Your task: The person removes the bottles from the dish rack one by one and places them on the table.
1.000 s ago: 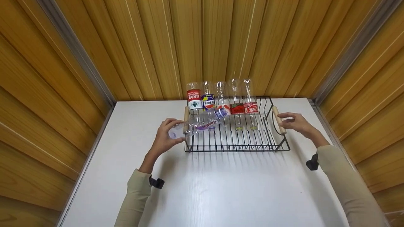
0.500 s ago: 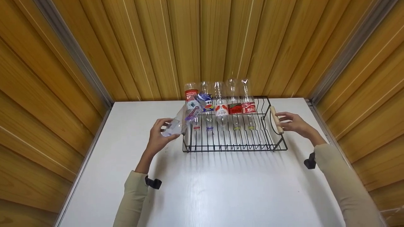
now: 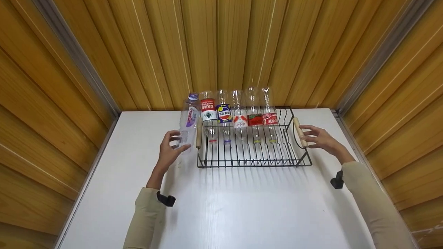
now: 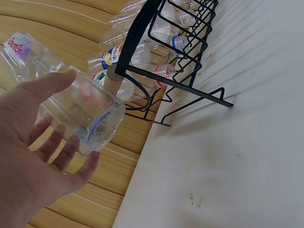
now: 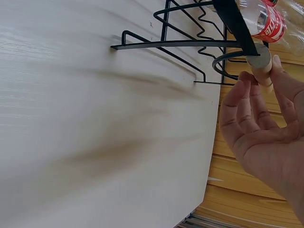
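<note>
My left hand (image 3: 169,149) grips a clear plastic bottle (image 3: 189,117) with a purple cap and label by its lower part, just left of the rack. In the left wrist view, the thumb and fingers curl round the bottle (image 4: 71,107) near its base. A black wire rack (image 3: 254,162) has wooden handles at both ends. My right hand (image 3: 323,141) pinches the right wooden handle (image 3: 299,133) between thumb and fingertips, as the right wrist view shows. Several clear bottles lean in a row in the rack, caps down, among them one with a red-and-white label (image 3: 209,110).
The rack stands on a white table (image 3: 249,207) close to the wood-patterned back wall (image 3: 228,45). Similar panels rise at the left and right. The right half of the rack has bare wires (image 3: 287,148) beside the last bottle, which bears a red label (image 3: 270,119).
The bottle in my left hand has swung leftward from over the rack to beside its left handle, its cap now pointing at the back wall. The right hand keeps its hold on the handle.
</note>
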The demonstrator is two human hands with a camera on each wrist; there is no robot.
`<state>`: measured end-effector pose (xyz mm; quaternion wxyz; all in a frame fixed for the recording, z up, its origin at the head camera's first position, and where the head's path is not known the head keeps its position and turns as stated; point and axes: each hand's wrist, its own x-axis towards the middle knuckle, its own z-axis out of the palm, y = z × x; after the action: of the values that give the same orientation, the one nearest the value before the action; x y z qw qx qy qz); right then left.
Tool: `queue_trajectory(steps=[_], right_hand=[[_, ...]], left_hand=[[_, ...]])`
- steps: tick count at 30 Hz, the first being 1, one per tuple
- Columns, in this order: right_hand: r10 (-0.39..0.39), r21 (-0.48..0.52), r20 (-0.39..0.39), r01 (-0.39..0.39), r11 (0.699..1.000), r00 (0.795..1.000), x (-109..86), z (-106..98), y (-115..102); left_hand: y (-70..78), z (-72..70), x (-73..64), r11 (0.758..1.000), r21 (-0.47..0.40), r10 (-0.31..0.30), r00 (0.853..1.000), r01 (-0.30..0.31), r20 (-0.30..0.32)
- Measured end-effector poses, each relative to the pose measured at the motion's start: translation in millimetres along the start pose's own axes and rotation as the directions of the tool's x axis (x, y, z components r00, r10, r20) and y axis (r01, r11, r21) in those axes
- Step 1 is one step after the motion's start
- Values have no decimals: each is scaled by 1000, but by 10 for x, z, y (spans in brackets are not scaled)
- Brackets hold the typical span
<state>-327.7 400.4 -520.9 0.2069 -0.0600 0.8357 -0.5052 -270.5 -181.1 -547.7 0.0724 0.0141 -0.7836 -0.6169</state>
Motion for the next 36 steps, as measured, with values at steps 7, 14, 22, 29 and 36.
queue_trajectory(steps=[7,14,22,29,36], right_hand=[[0,32,-4,0,1000,1000,-4,-25,10],[29,42,-2,-29,999,1000,-13,9,14],[34,75,27,-36,997,999,47,75,14],[35,94,26,-37,995,999,17,38,38],[40,79,22,-41,996,999,-14,25,54]], left_hand=[[-178,87,53,998,-55,-23,999,21,-22],[-362,134,43,998,-55,-12,1000,11,-11],[-571,122,22,999,-32,-28,1000,28,4],[-710,195,39,999,-26,-41,999,42,16],[-777,222,84,999,20,-38,999,38,10]])
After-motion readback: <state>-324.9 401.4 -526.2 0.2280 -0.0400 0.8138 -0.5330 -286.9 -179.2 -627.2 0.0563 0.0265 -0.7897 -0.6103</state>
